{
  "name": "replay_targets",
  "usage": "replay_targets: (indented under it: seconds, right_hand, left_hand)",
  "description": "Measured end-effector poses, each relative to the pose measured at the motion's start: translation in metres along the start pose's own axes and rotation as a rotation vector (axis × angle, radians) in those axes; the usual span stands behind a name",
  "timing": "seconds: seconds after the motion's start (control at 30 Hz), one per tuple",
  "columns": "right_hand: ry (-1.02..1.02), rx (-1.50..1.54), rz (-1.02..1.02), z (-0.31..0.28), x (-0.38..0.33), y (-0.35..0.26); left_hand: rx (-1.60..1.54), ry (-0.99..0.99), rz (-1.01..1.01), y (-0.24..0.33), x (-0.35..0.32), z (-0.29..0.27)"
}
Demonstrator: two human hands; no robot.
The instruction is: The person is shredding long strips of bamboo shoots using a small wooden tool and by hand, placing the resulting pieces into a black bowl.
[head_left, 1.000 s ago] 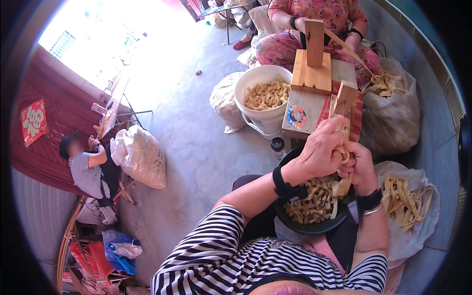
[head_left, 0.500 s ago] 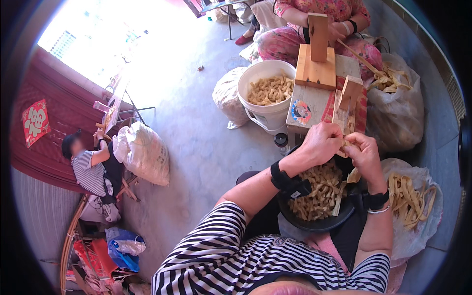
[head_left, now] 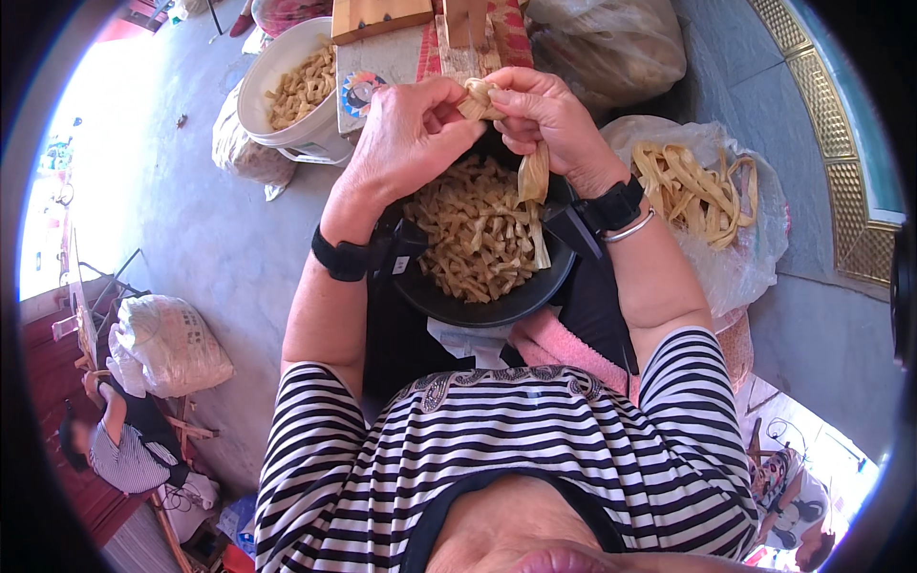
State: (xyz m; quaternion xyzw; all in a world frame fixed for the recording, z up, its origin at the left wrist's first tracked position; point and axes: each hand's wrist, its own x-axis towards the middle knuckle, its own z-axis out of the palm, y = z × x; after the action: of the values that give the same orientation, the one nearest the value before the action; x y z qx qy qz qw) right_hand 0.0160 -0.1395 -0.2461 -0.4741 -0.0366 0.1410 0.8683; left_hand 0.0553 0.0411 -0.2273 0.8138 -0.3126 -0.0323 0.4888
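Both of my hands meet above a black basin in my lap. A pale tan, flat strip is bunched into a knot between them. My left hand pinches the knot's left side with thumb and forefinger. From the right, my right hand grips the same strip, its thumb pressed on the knot. The strip's loose tail hangs below my right fingers over the basin. Many small tan knotted pieces fill the basin. What the strip is made of, I cannot tell.
Ahead stands a low table with wooden blocks. A white bucket of similar pieces is left of it. Long tan strips lie in a plastic bag at my right. Another person sits far left.
My view has swung to the right and down, so the table and bucket sit higher and further left. My hands stay together on the strip, whose knot now shows plainly.
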Motion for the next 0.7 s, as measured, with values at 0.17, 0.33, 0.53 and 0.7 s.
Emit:
replay_targets:
  seconds: [0.17, 0.33, 0.53, 0.7]
  right_hand:
    - [-0.026, -0.2, -0.065, 0.001, 0.003, 0.001]
    - [-0.007, -0.431, -0.262, -0.017, -0.011, -0.026]
    - [0.022, -0.54, -0.223, -0.025, -0.016, -0.026]
    - [0.022, -0.742, -0.208, -0.011, -0.011, -0.017]
  left_hand:
    - [-0.25, -0.171, -0.246, -0.002, 0.002, -0.006]
    - [-1.002, -0.182, -0.289, 0.004, -0.003, -0.029]
    - [-0.359, -0.328, -0.269, -0.011, 0.003, -0.038]
    - [0.081, -0.271, 0.014, -0.004, -0.003, -0.008]
